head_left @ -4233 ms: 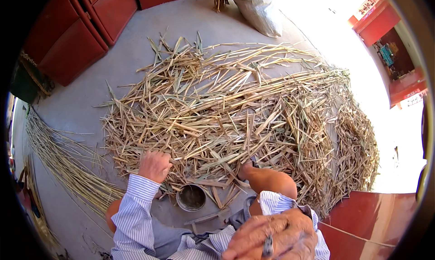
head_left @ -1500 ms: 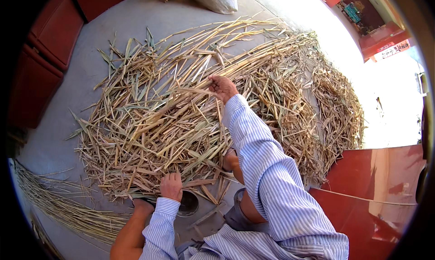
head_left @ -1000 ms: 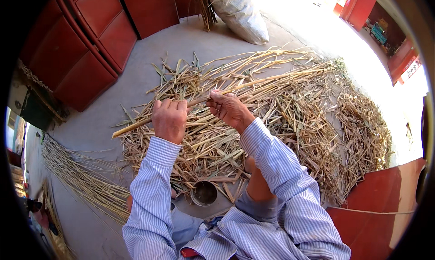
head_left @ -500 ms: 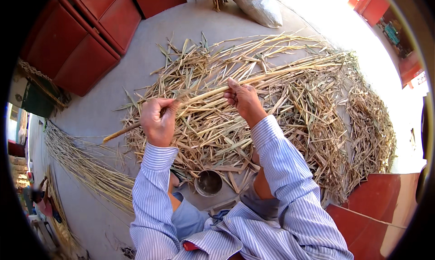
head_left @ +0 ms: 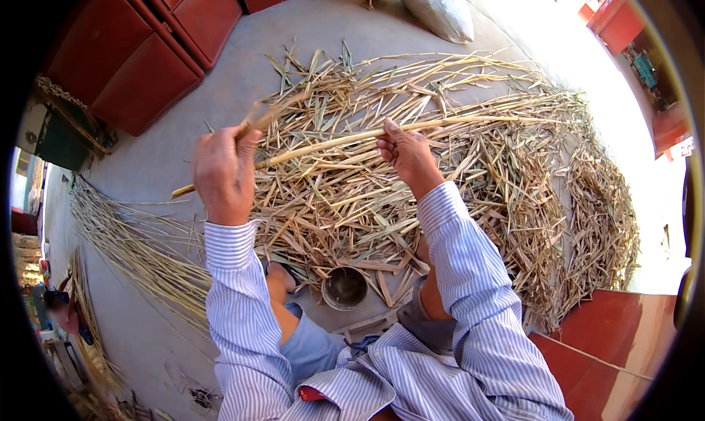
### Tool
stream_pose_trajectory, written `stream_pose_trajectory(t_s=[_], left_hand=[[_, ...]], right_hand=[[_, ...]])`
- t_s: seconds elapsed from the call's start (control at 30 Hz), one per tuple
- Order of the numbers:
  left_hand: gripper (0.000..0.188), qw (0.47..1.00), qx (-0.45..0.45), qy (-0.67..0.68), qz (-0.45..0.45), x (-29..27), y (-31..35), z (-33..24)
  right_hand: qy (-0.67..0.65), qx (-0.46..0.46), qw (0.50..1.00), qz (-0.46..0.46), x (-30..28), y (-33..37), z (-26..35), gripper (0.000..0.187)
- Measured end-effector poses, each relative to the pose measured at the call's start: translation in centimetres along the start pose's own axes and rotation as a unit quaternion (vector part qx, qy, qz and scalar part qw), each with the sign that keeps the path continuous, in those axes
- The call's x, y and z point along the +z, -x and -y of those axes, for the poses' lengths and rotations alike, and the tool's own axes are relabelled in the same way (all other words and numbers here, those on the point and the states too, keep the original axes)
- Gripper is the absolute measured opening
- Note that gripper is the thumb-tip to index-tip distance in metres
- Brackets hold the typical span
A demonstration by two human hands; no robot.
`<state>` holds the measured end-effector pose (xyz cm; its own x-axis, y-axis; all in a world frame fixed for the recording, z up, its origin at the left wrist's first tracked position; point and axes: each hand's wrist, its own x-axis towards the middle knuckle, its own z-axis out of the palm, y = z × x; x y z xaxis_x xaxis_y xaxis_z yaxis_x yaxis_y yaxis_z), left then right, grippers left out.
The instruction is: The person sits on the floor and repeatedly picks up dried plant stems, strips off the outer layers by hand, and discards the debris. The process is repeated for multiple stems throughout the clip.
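A long yellow reed stalk (head_left: 316, 149) slants across the pile in front of me, its left end lower than its right. My right hand (head_left: 408, 153) is closed round the stalk near its middle, thumb on top. Over to the left, my left hand (head_left: 225, 170) is closed on a brown dry leaf (head_left: 273, 115), which is smeared by motion and sticks out above the fist. This fist hides part of the stalk behind it; whether it touches the stalk I cannot tell. Beneath both hands lies a wide heap of dry leaves and stalks (head_left: 323, 215).
A small metal bowl (head_left: 344, 287) stands on the floor between my feet. Thin stripped stalks (head_left: 139, 248) lie in a bundle at the left. Red padded seats (head_left: 125, 54) are at the far left, a white sack (head_left: 433, 10) at the back, a red panel (head_left: 602, 340) at lower right.
My left hand has moved left and up, away from my right hand, with the dry leaf now lifted above the stalk. My right hand keeps its hold on the stalk.
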<state>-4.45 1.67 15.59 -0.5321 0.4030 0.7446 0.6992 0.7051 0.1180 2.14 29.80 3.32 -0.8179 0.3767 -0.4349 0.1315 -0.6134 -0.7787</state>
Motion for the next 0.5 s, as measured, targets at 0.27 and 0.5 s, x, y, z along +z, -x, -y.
stream_pose_trajectory(t_s=[0.27, 0.5], left_hand=[[0.025, 0.985, 0.044, 0.023, 0.168, 5.5, 4.1, -1.5], [0.022, 0.982, -0.083, 0.054, 0.161, 0.8, 3.5, 6.2]], right_hand=[[-0.009, 0.033, 0.997, 0.068, 3.6, 2.0, -2.1, 0.022], [-0.084, -0.050, 0.993, -0.064, -4.4, -2.4, 3.2, 0.017]])
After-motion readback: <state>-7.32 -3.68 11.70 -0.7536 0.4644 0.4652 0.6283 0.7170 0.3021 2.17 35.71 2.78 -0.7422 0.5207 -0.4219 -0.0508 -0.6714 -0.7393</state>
